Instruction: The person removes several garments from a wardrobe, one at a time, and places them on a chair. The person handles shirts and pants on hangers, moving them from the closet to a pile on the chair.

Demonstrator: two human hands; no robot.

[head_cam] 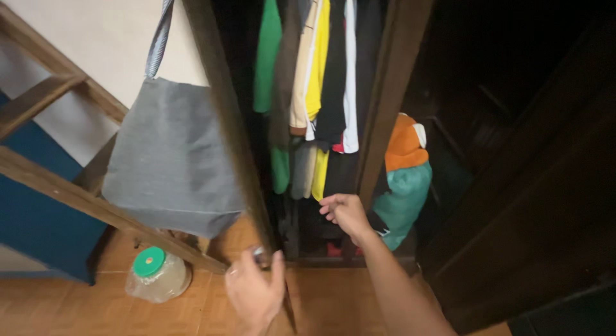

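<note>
Dim wooden wardrobe (513, 182) fills most of the view, w/ orange tiled floor (64, 310) below and a pale wall at upper left. Left hand (253, 294) is low at the bottom edge of the left door (221, 105), thumb up against the door's edge, fingers curled round it; something small and shiny sits at the fingertips, can't tell what. Right hand (345, 213) reaches into the gap btwn the doors, fingers loosely bent and half open, holding nothing, just beside the right door (385, 92) edge. Clothes (314, 73) hang inside: green, yellow, black, white. Orange-and-teal bundle (404, 176) hangs right of that door. Grey tote (170, 156) hangs on the left door's outside. Jar (157, 275) w/ green lid stands on the floor below it.
</note>
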